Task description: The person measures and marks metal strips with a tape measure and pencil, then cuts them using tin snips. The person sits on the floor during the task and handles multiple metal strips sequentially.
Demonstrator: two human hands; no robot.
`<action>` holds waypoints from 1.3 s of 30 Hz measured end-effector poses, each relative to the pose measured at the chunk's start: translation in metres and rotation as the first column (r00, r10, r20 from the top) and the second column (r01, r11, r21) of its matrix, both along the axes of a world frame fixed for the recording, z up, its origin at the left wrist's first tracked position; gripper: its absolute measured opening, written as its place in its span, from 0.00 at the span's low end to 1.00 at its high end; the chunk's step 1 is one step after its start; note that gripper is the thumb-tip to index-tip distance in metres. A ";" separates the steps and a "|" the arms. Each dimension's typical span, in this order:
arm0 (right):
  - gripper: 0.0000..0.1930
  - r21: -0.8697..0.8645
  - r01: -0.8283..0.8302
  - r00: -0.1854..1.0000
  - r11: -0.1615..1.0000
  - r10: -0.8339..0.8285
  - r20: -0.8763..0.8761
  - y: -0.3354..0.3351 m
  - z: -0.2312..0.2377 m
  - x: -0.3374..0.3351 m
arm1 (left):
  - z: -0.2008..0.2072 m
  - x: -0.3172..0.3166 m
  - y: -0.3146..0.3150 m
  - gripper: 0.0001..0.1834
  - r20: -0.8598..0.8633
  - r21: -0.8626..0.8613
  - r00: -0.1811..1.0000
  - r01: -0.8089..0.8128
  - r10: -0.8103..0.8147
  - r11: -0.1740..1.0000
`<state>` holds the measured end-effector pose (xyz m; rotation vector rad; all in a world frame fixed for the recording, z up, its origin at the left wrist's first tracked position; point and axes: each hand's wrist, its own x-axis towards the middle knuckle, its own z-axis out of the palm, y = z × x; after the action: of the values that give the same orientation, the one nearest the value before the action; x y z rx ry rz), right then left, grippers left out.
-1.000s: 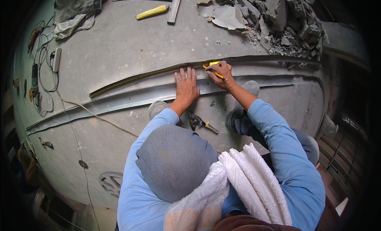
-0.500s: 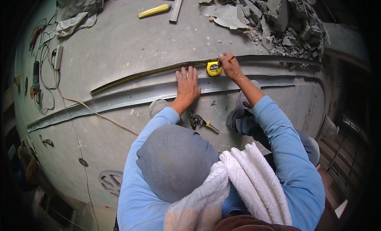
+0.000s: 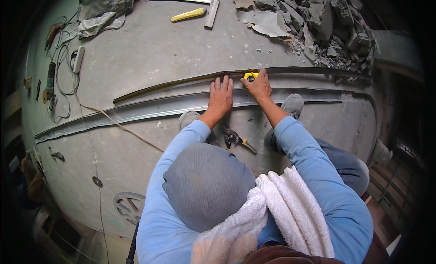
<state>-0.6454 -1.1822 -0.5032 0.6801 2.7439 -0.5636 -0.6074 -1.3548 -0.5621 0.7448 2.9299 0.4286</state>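
Observation:
A long, narrow metal channel (image 3: 318, 70) lies across the floor, with the drawn-out blade of a tape measure running along its left part. The yellow tape measure case (image 3: 250, 76) sits at the channel's middle. My right hand (image 3: 260, 87) closes round it, thumb on the left and fingers on the right. Whether a pencil is still between those fingers is hard to make out. Flat on the channel, just left of the case, my left hand (image 3: 220, 95) rests with fingers stretched out. A second, wider metal channel (image 3: 159, 107) passes under my wrists.
Tin snips (image 3: 238, 140) lie between my feet. Broken concrete rubble (image 3: 322, 28) is heaped at the far right. A metal square (image 3: 210, 14) and a yellow-handled tool (image 3: 188, 14) lie beyond the channels. At left are an angle grinder (image 3: 49, 84), a power strip (image 3: 78, 59) and cords.
My right hand has gone from holding a pencil at the channel, right of the tape measure, to gripping its case. My left hand stays flat. The whole view has shifted slightly.

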 end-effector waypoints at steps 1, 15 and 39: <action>0.40 -0.006 0.062 0.998 0.998 -0.062 -0.013 -0.004 -0.003 0.002 | 0.002 0.001 -0.004 0.39 -0.056 0.005 0.998 0.014 -0.013 1.000; 0.38 -0.645 0.181 0.921 0.742 0.103 0.377 -0.047 0.041 0.074 | 0.054 0.022 -0.076 0.40 0.907 0.188 0.221 -0.974 -0.359 -0.124; 0.15 -0.701 -0.253 0.945 0.666 0.016 -0.326 0.036 0.012 -0.012 | 0.040 -0.039 -0.075 0.27 0.247 -0.279 0.959 -0.070 0.142 0.958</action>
<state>-0.6576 -1.1461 -0.4907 0.1776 2.4117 -1.7247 -0.6466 -1.4298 -0.5222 0.4551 2.7054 0.1207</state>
